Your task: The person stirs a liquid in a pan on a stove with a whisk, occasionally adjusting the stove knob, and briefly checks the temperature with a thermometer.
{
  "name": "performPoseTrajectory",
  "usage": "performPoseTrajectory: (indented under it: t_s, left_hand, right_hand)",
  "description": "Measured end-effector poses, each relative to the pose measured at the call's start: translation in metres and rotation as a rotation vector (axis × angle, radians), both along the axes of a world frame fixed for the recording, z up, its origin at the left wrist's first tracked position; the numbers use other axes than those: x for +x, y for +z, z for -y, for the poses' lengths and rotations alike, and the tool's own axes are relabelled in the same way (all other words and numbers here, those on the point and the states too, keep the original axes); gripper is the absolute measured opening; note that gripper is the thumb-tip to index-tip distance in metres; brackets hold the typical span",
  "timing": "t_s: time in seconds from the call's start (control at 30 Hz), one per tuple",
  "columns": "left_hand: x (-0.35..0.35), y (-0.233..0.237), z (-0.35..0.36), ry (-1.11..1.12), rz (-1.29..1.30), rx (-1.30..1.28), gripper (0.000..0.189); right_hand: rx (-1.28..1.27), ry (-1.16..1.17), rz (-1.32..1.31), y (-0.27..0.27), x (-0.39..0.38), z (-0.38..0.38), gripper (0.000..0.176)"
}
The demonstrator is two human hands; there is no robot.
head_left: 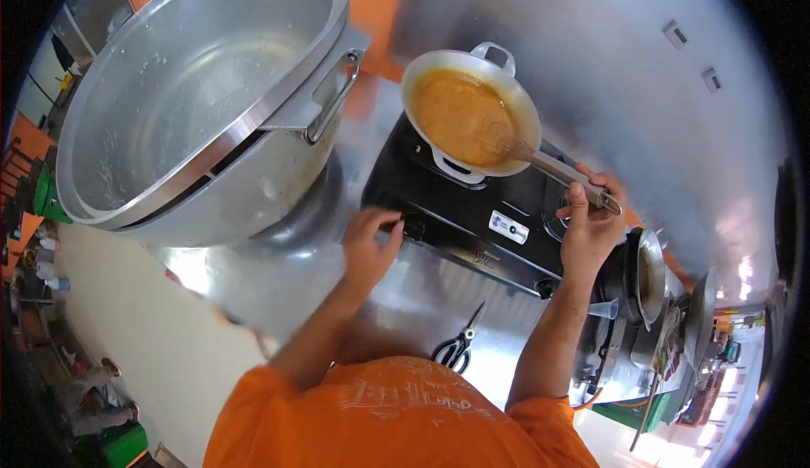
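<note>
My right hand (591, 223) grips the metal handle of a whisk (540, 162) whose wire head sits in the orange-brown sauce of a silver pan (469, 115). The pan stands on a black two-burner gas stove (472, 215). My left hand (369, 244) rests at the stove's front left corner, fingertips on or at a control knob (413, 228). Whether the fingers pinch the knob is hard to tell.
A very large empty aluminium pot (202, 97) with side handles stands left of the stove on the steel counter (278, 282). Black-handled scissors (458, 346) lie on the counter near my body. Further pans and cookware (654, 299) sit to the right of the stove.
</note>
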State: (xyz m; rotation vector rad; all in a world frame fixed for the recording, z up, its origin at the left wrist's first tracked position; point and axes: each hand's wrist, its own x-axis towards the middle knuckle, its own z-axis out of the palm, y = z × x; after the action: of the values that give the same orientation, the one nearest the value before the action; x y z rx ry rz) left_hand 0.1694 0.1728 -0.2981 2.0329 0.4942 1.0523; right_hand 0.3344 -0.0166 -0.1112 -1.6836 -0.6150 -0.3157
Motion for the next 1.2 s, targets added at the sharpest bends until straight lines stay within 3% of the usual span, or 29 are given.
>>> performPoseTrajectory:
  t_s: [0.23,0.47,0.67,0.77,0.97,1.07,1.2]
  left_hand:
    - [0.097,0.011,-0.031,0.195,-0.116,0.117,0.021]
    - [0.115,0.014,-0.041,0.239,-0.179,0.099,0.024]
    - [0.118,0.011,-0.044,0.238,-0.188,0.127,0.012]
    - [0.103,0.013,-0.043,0.217,-0.181,0.107,0.009]
    - [0.031,0.018,-0.019,0.014,-0.01,-0.184,0.009]
    - [-0.011,0.079,0.005,-0.032,-0.025,-0.39,0.012]
    - [-0.046,0.136,0.02,-0.304,0.281,-0.536,0.009]
  right_hand:
    - [-0.003,0.002,-0.023,0.004,-0.003,0.004,0.027]
    - [0.01,0.025,-0.024,0.003,-0.002,0.006,0.026]
    - [0.007,0.021,-0.025,0.003,-0.002,0.005,0.026]
    - [0.001,0.017,-0.04,0.005,-0.003,0.006,0.025]
    - [-0.023,-0.032,-0.048,0.007,-0.005,0.004,0.024]
    - [0.013,0.005,-0.057,0.003,-0.002,0.0,0.024]
    - [0.069,0.033,-0.106,-0.005,-0.001,-0.02,0.025]
